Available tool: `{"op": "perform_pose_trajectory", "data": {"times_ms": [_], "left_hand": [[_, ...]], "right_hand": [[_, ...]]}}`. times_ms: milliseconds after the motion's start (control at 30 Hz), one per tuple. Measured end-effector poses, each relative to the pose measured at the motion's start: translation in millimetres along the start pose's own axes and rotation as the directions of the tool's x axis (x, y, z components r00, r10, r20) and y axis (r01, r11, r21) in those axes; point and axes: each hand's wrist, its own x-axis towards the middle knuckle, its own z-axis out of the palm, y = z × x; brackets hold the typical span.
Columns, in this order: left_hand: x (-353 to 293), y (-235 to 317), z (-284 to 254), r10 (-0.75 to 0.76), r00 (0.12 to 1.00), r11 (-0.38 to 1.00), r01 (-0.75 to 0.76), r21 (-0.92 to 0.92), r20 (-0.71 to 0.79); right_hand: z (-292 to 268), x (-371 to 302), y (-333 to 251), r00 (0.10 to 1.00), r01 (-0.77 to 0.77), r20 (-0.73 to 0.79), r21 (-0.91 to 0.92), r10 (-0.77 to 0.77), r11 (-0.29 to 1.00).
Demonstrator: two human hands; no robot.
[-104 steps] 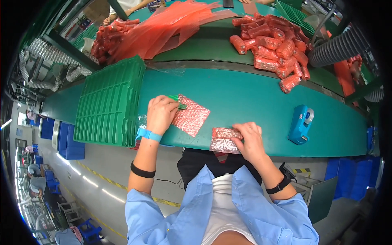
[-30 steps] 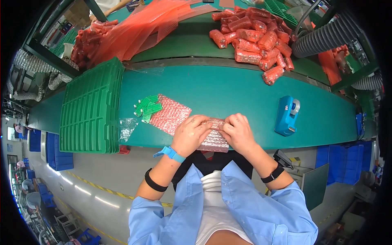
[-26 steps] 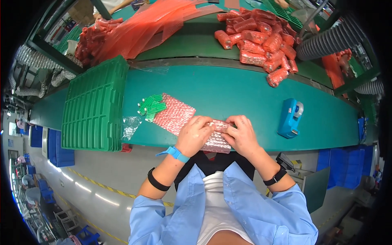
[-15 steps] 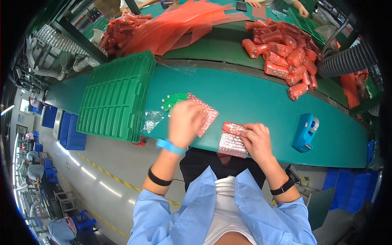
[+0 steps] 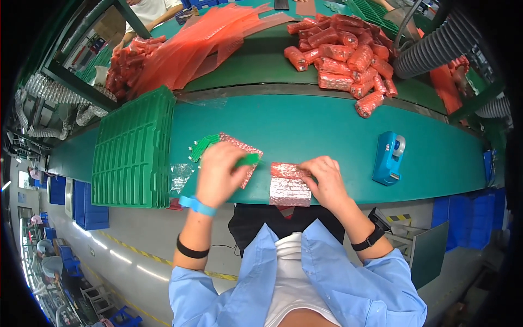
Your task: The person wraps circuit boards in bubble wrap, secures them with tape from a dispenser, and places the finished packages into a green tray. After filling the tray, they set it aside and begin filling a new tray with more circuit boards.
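My left hand is closed on a small green circuit board, above a sheet of pink bubble wrap. Several similar green boards lie fanned out at the wrap's left edge, partly covered by this hand. To the right, a second bubble wrap piece lies at the bench's front edge, its far part folded over in a red band. The fingers of my right hand press and pinch the right end of that fold. Whatever is inside the fold is hidden.
A blue tape dispenser stands on the green bench at right. Stacked green trays stand at left, beside clear plastic film. Beyond are red-wrapped bundles, red bubble wrap sheets and a grey hose. Another person's arm shows far left.
My left hand, blurred over the green boards before, now shows a green circuit board in its fingers. My right hand stays at the folded bubble wrap. The whole view has shifted somewhat.
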Motion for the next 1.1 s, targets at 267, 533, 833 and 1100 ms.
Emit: {"op": "perform_pose_trajectory", "data": {"times_ms": [267,533,833,1100], "left_hand": [[15.9,75.1,80.5,0.154,0.983,0.982,-0.141,-0.123,0.1],[12.0,73.4,90.7,0.002,0.974,0.987,0.035,-0.158,0.227],[-0.3,53.0,98.0,-0.002,0.991,0.956,0.041,-0.292,0.132],[-2.9,52.4,96.6,-0.005,0.996,0.948,0.032,-0.315,0.085]], "right_hand": [[-10.8,-2.8,0.5,0.99,-0.137,-0.014,0.11,0.139,0.985],[-18.0,-4.3,4.8,0.996,-0.071,0.051,0.048,0.068,0.996],[-5.0,3.7,8.1,0.99,-0.126,0.065,0.044,0.123,0.991],[-11.3,8.4,2.3,0.988,-0.13,0.086,0.057,0.125,0.99]]}}
